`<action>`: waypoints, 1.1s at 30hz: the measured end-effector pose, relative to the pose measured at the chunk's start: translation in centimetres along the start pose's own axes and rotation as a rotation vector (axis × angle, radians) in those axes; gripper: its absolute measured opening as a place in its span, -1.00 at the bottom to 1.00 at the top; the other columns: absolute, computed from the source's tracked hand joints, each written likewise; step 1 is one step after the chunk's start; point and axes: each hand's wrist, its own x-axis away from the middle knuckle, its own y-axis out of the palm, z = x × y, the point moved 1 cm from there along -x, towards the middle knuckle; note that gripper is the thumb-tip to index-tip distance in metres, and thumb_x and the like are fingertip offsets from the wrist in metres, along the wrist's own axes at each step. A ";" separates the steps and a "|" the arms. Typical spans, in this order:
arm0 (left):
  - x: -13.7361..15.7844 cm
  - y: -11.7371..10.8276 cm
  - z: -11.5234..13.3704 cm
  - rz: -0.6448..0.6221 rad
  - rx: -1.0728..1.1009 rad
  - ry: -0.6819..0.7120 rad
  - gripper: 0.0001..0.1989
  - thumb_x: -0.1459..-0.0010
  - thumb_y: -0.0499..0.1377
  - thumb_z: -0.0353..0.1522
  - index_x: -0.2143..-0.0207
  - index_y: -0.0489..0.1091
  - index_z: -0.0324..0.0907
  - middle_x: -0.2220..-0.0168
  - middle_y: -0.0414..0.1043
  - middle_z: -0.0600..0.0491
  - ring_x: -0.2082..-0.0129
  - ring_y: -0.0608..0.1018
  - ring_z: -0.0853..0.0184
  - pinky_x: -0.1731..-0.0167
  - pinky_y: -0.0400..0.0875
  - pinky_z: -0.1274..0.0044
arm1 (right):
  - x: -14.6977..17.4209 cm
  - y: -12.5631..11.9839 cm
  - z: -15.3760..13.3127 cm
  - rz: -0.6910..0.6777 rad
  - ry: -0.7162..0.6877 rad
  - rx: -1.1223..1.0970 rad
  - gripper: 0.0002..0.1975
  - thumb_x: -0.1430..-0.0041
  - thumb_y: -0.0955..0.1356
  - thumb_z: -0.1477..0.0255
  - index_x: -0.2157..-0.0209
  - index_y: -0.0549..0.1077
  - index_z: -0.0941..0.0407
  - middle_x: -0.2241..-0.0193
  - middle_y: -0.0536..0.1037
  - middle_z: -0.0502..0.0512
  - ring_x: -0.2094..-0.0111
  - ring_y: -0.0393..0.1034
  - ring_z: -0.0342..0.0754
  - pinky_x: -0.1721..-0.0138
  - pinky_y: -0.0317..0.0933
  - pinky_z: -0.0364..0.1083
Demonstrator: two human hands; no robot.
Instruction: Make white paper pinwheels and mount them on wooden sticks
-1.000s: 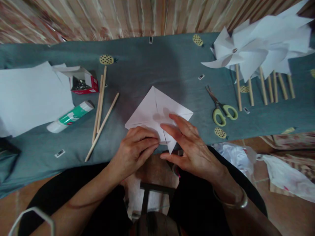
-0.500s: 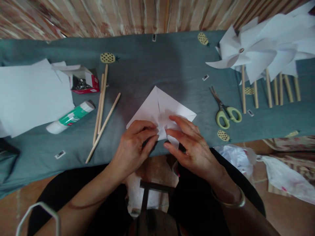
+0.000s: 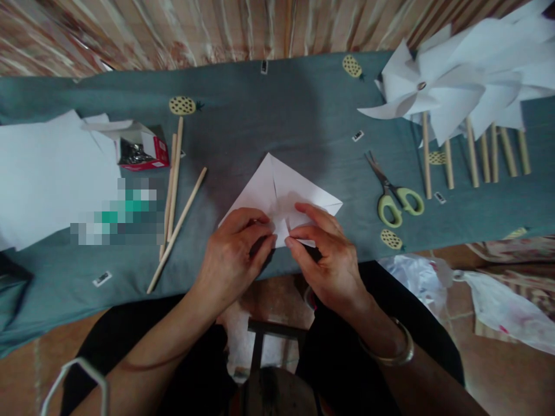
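A square of white paper (image 3: pixel 299 180) with slits running in from its corners lies on the cloth in front of me, one corner pointing away. My left hand (image 3: pixel 236 248) pinches the paper near its close corner, thumb and forefinger together. On the other side of that corner, my right hand (image 3: pixel 327 248) has its thumb and forefinger closed on a paper flap, while another finger rests higher up on the sheet. Part of the close edge is hidden under my fingers.
Green-handled scissors (image 3: pixel 392 199) lie to the right, below finished paper pinwheels (image 3: pixel 437 92) on sticks. At left are loose wooden sticks (image 3: pixel 177 231), a red box (image 3: pixel 145 151) of small metal pieces, a stack of white paper (image 3: pixel 47 179) and a pixelated green-and-white item (image 3: pixel 125 209).
My right thumb and forefinger have closed together on the flap, which stood up between them before. My left hand keeps its pinch. The whole view has shifted slightly.
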 end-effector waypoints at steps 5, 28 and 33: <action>-0.1 0.0 -0.1 -0.005 0.003 -0.015 -0.91 -0.24 0.19 -0.42 0.35 0.48 -0.21 0.24 0.49 -0.01 0.24 0.57 0.33 0.22 0.53 0.49 | 0.0 0.2 -0.1 0.029 -0.021 0.061 -0.92 -0.26 0.35 0.45 0.26 0.50 0.08 -0.08 0.53 0.21 -0.15 0.38 0.08 -0.18 0.27 0.15; -0.5 0.0 -0.1 -0.030 -0.033 -0.015 -0.89 -0.22 0.18 -0.41 0.40 0.43 -0.18 0.27 0.47 0.01 0.27 0.55 0.33 0.26 0.54 0.48 | 0.3 0.4 -0.1 0.006 -0.141 0.218 -0.78 -0.31 0.29 0.50 0.13 0.57 0.10 -0.13 0.48 0.23 -0.18 0.35 0.12 -0.16 0.28 0.14; -0.5 0.0 -0.1 -0.024 -0.028 -0.018 -0.91 -0.22 0.19 -0.43 0.38 0.42 -0.18 0.26 0.46 0.01 0.27 0.55 0.33 0.26 0.54 0.49 | 0.2 0.2 -0.2 -0.016 -0.168 0.241 -0.79 -0.30 0.30 0.51 0.13 0.56 0.16 -0.13 0.47 0.32 -0.18 0.35 0.15 -0.14 0.30 0.16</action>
